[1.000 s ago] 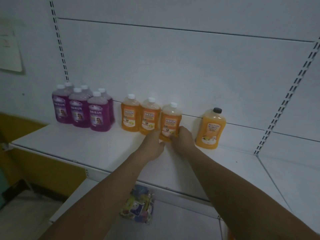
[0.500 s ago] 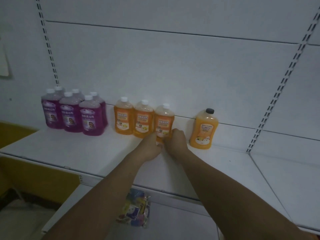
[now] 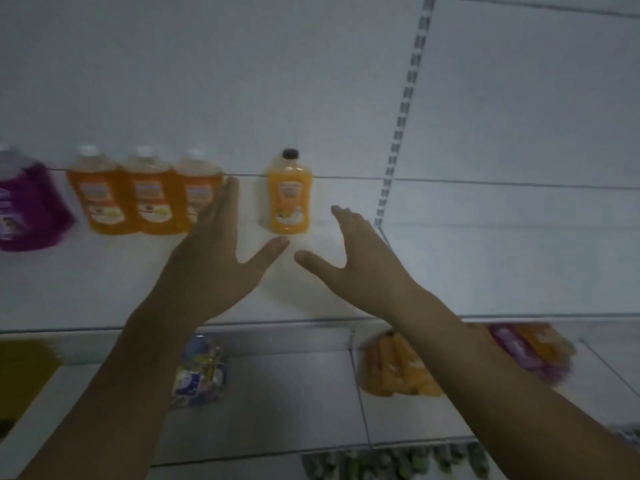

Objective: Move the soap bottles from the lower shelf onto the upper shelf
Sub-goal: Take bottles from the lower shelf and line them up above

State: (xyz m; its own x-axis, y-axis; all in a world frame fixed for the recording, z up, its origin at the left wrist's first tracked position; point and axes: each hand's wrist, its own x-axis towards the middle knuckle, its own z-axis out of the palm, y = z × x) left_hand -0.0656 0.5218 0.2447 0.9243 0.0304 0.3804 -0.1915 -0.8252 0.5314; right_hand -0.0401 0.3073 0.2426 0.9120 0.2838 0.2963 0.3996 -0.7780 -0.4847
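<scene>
Both grips are released and hold nothing. My left grip [image 3: 207, 268] is spread flat over the upper shelf [image 3: 104, 289], fingers straight and thumb stretched out to the right. Its fingertips overlap the right edge of the nearest white-capped orange soap bottle [image 3: 197, 195], but I cannot tell whether they touch it. My right grip [image 3: 363, 268] hangs just to the right, palm turned inward, fingers straight and thumb pointing left, apart from every bottle. Between the two grips and farther back, the black-capped orange bottle [image 3: 289, 199] stands upright against the back panel. Left of it, the three white-capped orange soap bottles stand upright in a tight row, the middle orange bottle [image 3: 152, 202] and the left orange bottle [image 3: 100, 199] side by side. A purple bottle [image 3: 27, 209] stands at the far left edge, blurred. The slotted upright [image 3: 401, 112] rises to the right of my right grip. Below, the lower shelf [image 3: 294, 393] carries a colourful packet [image 3: 201, 372] under my left arm, a blurred orange pack [image 3: 398, 368] and a purple and orange pack [image 3: 530, 348] farther right.
</scene>
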